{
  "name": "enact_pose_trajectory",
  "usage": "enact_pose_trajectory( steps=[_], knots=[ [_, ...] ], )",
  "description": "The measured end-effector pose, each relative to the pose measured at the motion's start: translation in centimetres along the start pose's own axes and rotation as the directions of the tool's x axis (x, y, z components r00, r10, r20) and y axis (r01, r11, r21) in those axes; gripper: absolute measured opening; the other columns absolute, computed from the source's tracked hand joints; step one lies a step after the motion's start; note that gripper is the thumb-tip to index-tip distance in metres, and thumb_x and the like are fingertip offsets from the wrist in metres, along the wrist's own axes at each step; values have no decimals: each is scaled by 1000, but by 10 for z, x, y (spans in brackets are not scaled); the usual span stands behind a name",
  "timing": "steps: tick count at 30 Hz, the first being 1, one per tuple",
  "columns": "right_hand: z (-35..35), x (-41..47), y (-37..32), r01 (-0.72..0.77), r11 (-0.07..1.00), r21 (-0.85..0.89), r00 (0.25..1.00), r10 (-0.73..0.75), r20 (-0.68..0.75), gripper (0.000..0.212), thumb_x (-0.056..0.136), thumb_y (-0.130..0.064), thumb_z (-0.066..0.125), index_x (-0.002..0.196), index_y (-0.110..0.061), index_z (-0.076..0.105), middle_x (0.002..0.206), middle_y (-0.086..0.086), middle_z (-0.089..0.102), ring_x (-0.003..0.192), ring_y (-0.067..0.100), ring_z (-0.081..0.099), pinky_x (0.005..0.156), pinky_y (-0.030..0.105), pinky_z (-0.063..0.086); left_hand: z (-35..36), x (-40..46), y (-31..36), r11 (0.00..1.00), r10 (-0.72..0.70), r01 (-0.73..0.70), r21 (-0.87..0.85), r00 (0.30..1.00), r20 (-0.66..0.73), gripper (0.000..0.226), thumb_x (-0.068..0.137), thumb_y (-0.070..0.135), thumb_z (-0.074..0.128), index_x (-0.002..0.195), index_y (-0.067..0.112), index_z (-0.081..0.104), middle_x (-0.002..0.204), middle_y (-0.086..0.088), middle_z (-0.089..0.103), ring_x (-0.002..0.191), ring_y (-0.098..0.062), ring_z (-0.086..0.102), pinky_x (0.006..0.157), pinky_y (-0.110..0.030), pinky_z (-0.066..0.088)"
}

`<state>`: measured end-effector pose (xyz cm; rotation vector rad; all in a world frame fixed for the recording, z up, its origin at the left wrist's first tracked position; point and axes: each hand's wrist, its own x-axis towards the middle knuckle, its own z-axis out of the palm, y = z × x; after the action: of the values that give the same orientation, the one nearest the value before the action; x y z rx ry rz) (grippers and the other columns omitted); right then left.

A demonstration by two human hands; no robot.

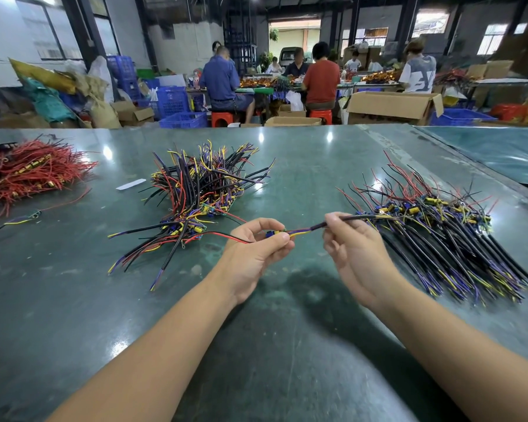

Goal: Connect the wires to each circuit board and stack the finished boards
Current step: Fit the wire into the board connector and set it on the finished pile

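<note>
I'm at a big green table [74, 300], glossy, ceiling lights reflecting off it. To my right on it lies a wide heap of boards with black sleeved leads [439, 233], thin red and black wires sticking up at the back, purple and yellow ends fanned toward me. Left of centre sits a second tangled pile of wired boards [195, 193], ends poking out every way. Far left, a mound of red wires [28, 172]. A small white strip [131, 184] lies flat between that mound and the centre pile. My left hand [256, 254] pinches a small circuit board [274, 233] between thumb and fingertips, above the table between the two piles, a red and a black wire trailing left from it. My right hand [351, 248] grips a black sleeved cable [341, 220] near its end; purple and yellow strands run from the sleeve to the board.
</note>
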<state>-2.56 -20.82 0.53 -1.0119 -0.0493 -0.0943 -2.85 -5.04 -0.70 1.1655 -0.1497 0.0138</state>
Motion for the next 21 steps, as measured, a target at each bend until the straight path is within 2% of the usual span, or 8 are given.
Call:
enact_pose_trajectory(
  steps=[8, 12, 14, 16, 17, 18, 20, 21],
  knots=[
    [-14, 13, -16, -154, 962, 226, 974, 186, -129, 41, 104, -23, 33, 78, -3, 58, 57, 5, 65, 41, 7, 51, 43, 12, 43, -5, 1, 1, 996, 5, -1, 92, 999, -41, 18, 84, -11, 58, 82, 7, 60, 65, -2, 66, 60, -12, 67, 61, -18, 55],
    [-18, 14, -21, -208, 909, 363, 965, 251, -76, 45, 104, -30, 30, 69, -9, 50, 59, 6, 59, 38, 7, 44, 37, 13, 37, -7, -1, 6, 998, -13, 14, 57, 1000, -12, 19, 84, -12, 57, 82, 7, 60, 63, -2, 65, 58, -10, 65, 63, -19, 55],
    [-16, 15, -17, -122, 962, 246, 985, 147, -85, 45, 104, -30, 31, 68, -11, 49, 58, 5, 58, 38, 7, 40, 37, 14, 33, -6, -2, 7, 999, -26, 26, 22, 1000, -1, 20, 84, -13, 55, 82, 7, 61, 63, -3, 65, 58, -11, 65, 62, -19, 55],
    [-17, 13, -13, 127, 991, -47, 989, -130, -66, 43, 104, -25, 32, 69, -9, 51, 56, 6, 60, 39, 9, 45, 39, 17, 37, -7, -1, 9, 999, -28, 27, -26, 999, -25, 21, 85, -13, 54, 81, 6, 61, 62, -2, 65, 56, -10, 65, 59, -18, 55],
    [-21, 13, -11, 295, 908, -297, 951, -308, 5, 42, 104, -24, 32, 71, -10, 54, 56, 5, 60, 41, 10, 49, 43, 19, 42, -9, 0, 11, 998, -24, 21, -62, 998, -50, 22, 85, -13, 53, 81, 6, 60, 62, -2, 65, 55, -10, 65, 58, -17, 54],
    [-26, 13, -9, 433, 737, -519, 892, -432, 130, 40, 104, -26, 33, 74, -12, 56, 56, 3, 60, 45, 9, 53, 50, 20, 45, -12, 1, 14, 995, -17, 10, -97, 997, -78, 22, 85, -14, 52, 80, 6, 60, 61, -2, 64, 53, -10, 64, 56, -16, 54],
    [-36, 16, -6, 559, 430, -709, 799, -510, 320, 37, 100, -33, 32, 80, -16, 58, 57, 0, 60, 56, 11, 58, 61, 19, 47, -18, 3, 17, 990, -2, -13, -139, 994, -107, 22, 85, -14, 52, 80, 6, 60, 60, -3, 64, 52, -10, 64, 54, -16, 54],
    [-38, 18, -6, 569, 396, -721, 788, -514, 339, 37, 100, -35, 31, 80, -19, 58, 58, 1, 60, 58, 11, 59, 62, 18, 47, -19, 3, 18, 989, -1, -14, -145, 995, -100, 22, 84, -13, 52, 80, 6, 61, 60, -4, 64, 53, -11, 65, 54, -17, 54]
  ],
)
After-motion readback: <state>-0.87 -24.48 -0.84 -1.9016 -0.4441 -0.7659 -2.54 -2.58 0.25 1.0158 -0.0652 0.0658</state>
